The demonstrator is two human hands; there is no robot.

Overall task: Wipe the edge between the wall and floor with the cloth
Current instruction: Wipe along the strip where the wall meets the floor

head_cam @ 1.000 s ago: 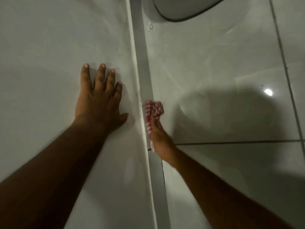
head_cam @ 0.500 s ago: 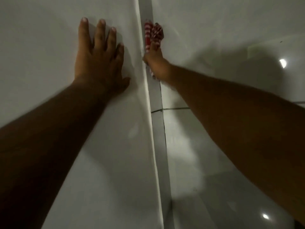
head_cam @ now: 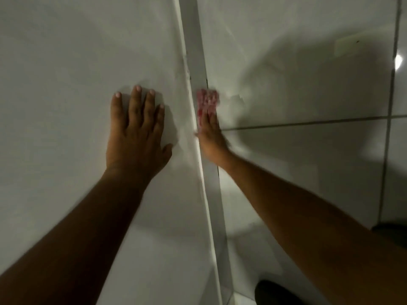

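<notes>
Dim, greyish indoor light with motion blur.
A bright lamp glare (head_cam: 399, 61) shines on the glossy pale floor tiles (head_cam: 308, 161) far right; soft arm shadows fall there; the red-checked cloth (head_cam: 207, 104) smears.

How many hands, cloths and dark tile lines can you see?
Hands: 2, the left hand flat on the wall, the right hand pressing the cloth
Cloths: 1, the red-and-white checked cloth at the strip between wall and floor
Dark tile lines: 2, one running sideways, one running lengthwise
Total: 5
</notes>
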